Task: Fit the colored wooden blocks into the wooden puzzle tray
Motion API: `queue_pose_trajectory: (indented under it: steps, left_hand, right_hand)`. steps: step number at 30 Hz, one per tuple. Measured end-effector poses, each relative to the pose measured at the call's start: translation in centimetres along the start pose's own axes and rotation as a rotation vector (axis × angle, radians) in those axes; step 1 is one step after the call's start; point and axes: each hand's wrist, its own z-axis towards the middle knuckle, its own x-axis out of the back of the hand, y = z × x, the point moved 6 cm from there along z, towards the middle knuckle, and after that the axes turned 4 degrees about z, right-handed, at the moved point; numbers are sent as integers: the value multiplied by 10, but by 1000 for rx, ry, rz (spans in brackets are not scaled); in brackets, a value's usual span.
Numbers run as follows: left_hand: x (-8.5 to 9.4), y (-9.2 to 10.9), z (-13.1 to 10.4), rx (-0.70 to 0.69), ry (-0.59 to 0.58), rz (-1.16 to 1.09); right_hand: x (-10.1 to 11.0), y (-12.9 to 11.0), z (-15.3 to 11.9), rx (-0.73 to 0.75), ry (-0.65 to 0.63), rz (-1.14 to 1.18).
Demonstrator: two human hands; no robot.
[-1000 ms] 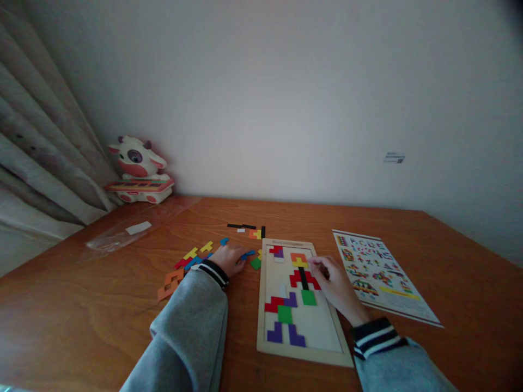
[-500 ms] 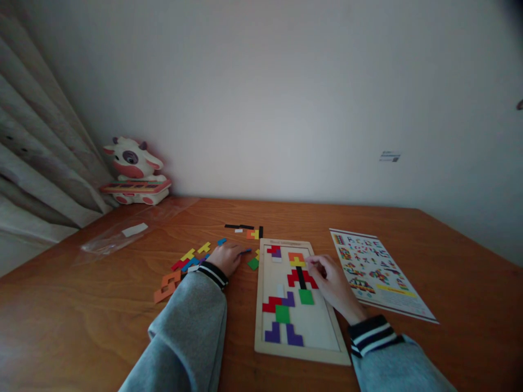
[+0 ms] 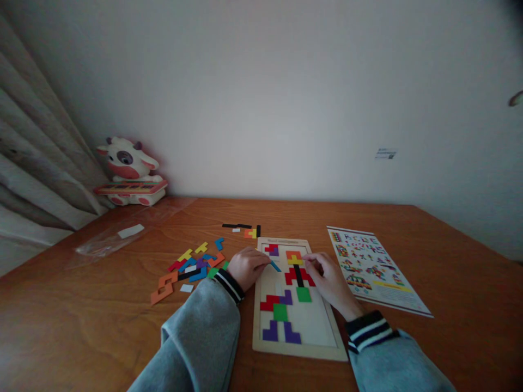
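Pinched between the fingers of my left hand [image 3: 248, 267] is a blue puzzle piece [image 3: 275, 266], held tilted over the left part of the wooden puzzle board [image 3: 304, 353]. My right hand [image 3: 327, 280] rests at the board's right side, its fingers curled together beside the orange piece [image 3: 293, 254] and the yellow piece [image 3: 295, 261]. What its fingertips hold, if anything, cannot be made out. Below them on the board lie a red piece [image 3: 309, 278], a black bar [image 3: 299, 275] and a green square [image 3: 303, 294]. Lower left are another green square [image 3: 280, 312] and two purple pieces [image 3: 291, 334].
Loose coloured pieces [image 3: 162, 294] lie left of my left hand, with black strips [image 3: 237, 225] behind. A printed pattern sheet [image 3: 392, 294] is to the right. At the back left are a clear plastic bag [image 3: 102, 245] and a cow toy keyboard [image 3: 131, 188].
My left hand has moved right from the loose pieces to over the board, carrying the blue piece. More loose pieces now show where it was. My right hand stays nearly in place.
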Motion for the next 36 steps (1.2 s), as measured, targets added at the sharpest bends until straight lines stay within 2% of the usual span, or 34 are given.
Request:
queue_pose_trajectory:
  steps: [4, 11, 18, 27, 36]
  left_hand:
    - [-11, 2, 2, -24, -75, -32]
    - [-8, 5, 4, 33, -70, 10]
    - [-13, 16, 0, -81, -138, -53]
    - [-15, 15, -2, -105, -107, -38]
    - [-14, 19, -1, -119, -138, -5]
  right_hand:
    - [0, 0, 0, -2, -1, 4]
    - [1, -1, 0, 0, -5, 4]
    - [2, -4, -1, -6, -6, -1]
    - [0, 0, 0, -3, -10, -7]
    - [1, -1, -1, 8, 2, -33]
